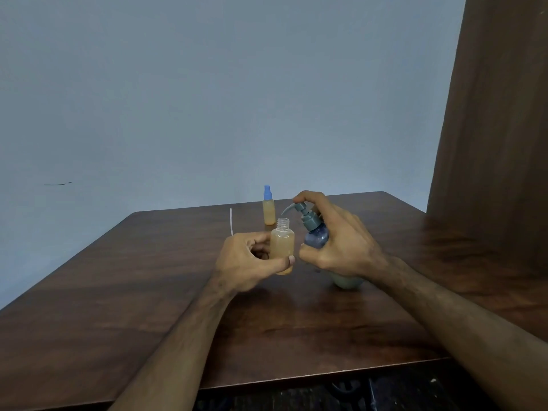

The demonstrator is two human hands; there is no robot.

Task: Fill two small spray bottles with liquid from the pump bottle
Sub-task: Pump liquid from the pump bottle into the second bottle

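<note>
My left hand [247,262] holds an uncapped small spray bottle [283,243], upright and mostly full of orange liquid. My right hand [341,237] wraps around the blue pump bottle [316,237], which stands on the table, with the index finger resting on the pump head [299,206]. The pump's spout ends just above the open neck of the small bottle. A second small spray bottle [268,210], filled with orange liquid and closed with a blue spray cap, stands farther back on the table.
A thin white dip tube [231,222] sticks up behind my left hand. The dark wooden table [148,277] extends to its front edge near me. A brown curtain [492,114] hangs at the right, and a blue-grey wall stands behind.
</note>
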